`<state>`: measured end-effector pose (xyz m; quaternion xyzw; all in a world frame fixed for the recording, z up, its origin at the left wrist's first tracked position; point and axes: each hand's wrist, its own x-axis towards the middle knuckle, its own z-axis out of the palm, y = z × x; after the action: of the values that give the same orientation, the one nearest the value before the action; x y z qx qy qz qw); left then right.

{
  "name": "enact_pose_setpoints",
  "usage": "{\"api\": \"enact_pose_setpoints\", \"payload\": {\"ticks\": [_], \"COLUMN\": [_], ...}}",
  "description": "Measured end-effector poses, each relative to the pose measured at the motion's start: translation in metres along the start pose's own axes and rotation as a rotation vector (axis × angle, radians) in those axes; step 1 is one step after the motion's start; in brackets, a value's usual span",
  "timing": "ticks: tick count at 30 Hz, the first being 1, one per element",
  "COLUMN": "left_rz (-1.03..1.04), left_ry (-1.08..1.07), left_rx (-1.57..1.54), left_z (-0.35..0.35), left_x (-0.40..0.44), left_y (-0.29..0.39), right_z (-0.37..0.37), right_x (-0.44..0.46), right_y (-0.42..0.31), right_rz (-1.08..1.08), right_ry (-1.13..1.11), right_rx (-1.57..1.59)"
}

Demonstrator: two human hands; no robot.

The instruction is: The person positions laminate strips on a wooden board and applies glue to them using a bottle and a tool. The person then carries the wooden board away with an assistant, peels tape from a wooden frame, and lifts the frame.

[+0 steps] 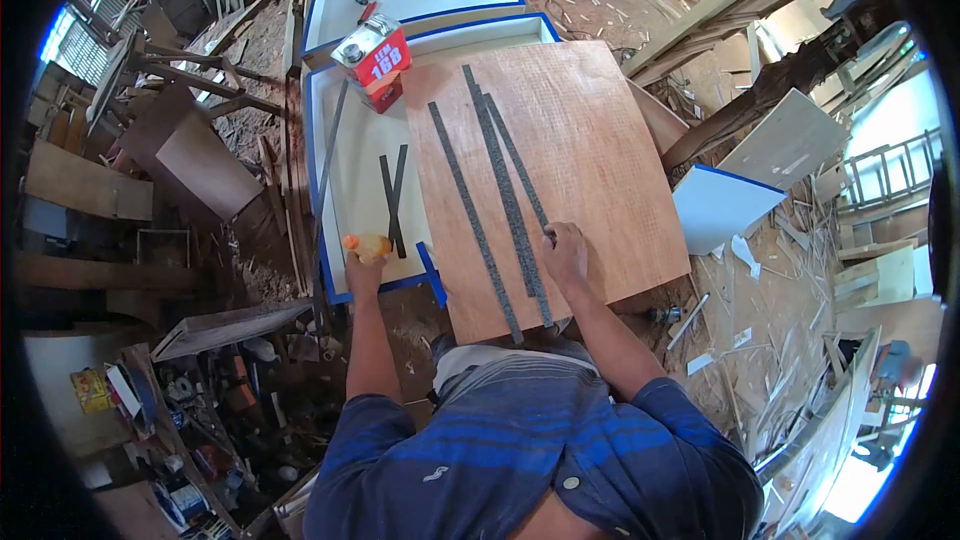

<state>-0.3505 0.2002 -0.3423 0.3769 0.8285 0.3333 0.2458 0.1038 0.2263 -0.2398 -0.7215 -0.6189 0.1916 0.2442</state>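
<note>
Your left hand (366, 272) is closed round a small yellow bottle (374, 244), over the near part of the blue-edged white tray (334, 130). Your right hand (568, 254) has its fingers drawn in narrow at the near end of a slanting dark strip (516, 160) on the wooden board (600, 140); whether they pinch it or only press on it, you cannot tell from here. Beside that strip lie the middle strips (503, 190) and, to their left, a separate long strip (465, 200), with two short strips (392, 200) crossed in the tray.

Expect the long strips to be light and thin, likely bendy along their length, so one held only at the end may sag or twist — take it near both ends, or slide your fingers towards the middle, by its edges. The bottle looks soft-walled, so hold it round the body with little squeeze, clear of its orange tip (351, 242). The board is broad and probably stiff — its opposite edges would give you the steadiest hold
</note>
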Motion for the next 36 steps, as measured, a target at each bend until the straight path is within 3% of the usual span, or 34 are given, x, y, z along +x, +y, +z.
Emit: {"api": "enact_pose_setpoints", "payload": {"ticks": [3, 6, 8, 11, 14, 18, 26, 29, 36], "left_rz": [0.157, 0.187, 0.459, 0.629, 0.665, 0.703, 0.618, 0.566, 0.474], "left_ry": [0.244, 0.299, 0.064, -0.281, -0.415, -0.413, -0.325, -0.297, -0.139], "left_rx": [0.275, 0.259, 0.019, -0.056, 0.255, 0.516, 0.455, 0.441, 0.362], "left_z": [-0.007, -0.029, -0.025, 0.020, 0.072, 0.126, 0.138, 0.147, 0.154], "left_x": [-0.033, -0.087, -0.126, -0.162, -0.185, -0.172, -0.158, -0.167, -0.190], "left_y": [0.004, 0.071, 0.107, 0.151, 0.181, 0.187, 0.214, 0.219, 0.212], "right_z": [0.010, 0.021, 0.031, 0.034, 0.023, 0.015, 0.007, -0.005, -0.026], "right_x": [0.001, 0.018, 0.028, 0.038, 0.041, 0.052, 0.061, 0.052, 0.048], "right_y": [-0.005, -0.005, -0.002, -0.001, -0.005, 0.010, 0.045, 0.048, 0.051], "right_rz": [-0.019, -0.053, -0.068, -0.053, 0.017, -0.110, -0.517, -0.596, -0.745], "right_ry": [0.022, 0.029, 0.050, 0.118, 0.027, -0.064, -0.125, -0.291, -0.334], "right_rx": [0.056, 0.066, -0.012, 0.015, -0.034, -0.066, 0.014, 0.022, 0.045]}}
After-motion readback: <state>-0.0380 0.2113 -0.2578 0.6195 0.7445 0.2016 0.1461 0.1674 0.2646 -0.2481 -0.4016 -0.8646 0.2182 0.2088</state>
